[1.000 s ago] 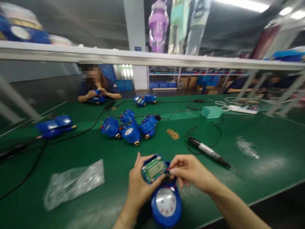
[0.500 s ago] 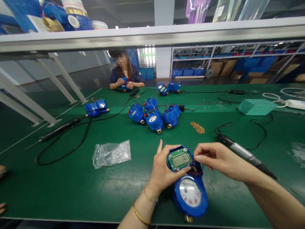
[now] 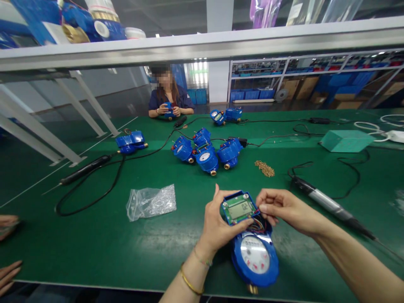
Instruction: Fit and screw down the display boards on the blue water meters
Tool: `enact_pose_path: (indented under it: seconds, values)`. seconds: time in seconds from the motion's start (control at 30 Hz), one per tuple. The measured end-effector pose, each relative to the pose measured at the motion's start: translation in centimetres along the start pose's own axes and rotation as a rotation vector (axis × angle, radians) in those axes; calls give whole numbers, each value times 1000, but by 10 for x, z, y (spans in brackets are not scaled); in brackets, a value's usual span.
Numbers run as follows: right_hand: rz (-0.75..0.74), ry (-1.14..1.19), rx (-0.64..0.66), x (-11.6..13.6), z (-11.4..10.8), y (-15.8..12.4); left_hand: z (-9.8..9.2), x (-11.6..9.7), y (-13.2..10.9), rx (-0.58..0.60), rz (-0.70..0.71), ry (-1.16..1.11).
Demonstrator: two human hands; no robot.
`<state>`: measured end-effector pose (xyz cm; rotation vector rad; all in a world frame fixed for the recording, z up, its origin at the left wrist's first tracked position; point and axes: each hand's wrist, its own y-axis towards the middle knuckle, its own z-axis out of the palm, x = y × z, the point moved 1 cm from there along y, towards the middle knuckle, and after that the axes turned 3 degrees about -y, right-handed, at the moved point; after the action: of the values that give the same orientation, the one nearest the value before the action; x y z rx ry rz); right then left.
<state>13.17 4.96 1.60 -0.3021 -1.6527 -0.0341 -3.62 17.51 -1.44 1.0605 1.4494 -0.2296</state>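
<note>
A blue water meter (image 3: 255,256) lies on the green table in front of me, its round dial towards me and its brass fitting at the near end. At its far end an uncovered circuit board with a lit display (image 3: 239,209) sits in the blue housing. My left hand (image 3: 217,221) grips this housing, thumb along the near edge of the board. My right hand (image 3: 280,208) pinches at the housing's right side, fingertips on thin red wires (image 3: 257,210). More thin wires (image 3: 259,224) bunch up between board and dial.
Several blue meters (image 3: 206,158) stand mid-table, with a pile of small brass screws (image 3: 264,168) to their right. A corded electric screwdriver (image 3: 328,204) lies right, another (image 3: 85,169) left. A clear plastic bag (image 3: 152,202) lies left; a co-worker's hand (image 3: 9,275) rests at the left edge.
The view has shifted slightly. My hands keep their places on the meter, the right one still pinching by the wires. At the left edge, another person's hands reach further into view.
</note>
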Motion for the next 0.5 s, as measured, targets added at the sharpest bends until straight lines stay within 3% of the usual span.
enact_pose_path:
  seconds: [0.17,0.33,0.5]
  values:
    - [-56,-8,-115,-10,21,-6,3,3,-3,-38,-36,-78]
    - [-106,-149,-301,-1,28,-14,5,6,-3,-29,-55,-132]
    - [164,12,-263,2,27,-10,6,8,-2,-15,-87,-125]
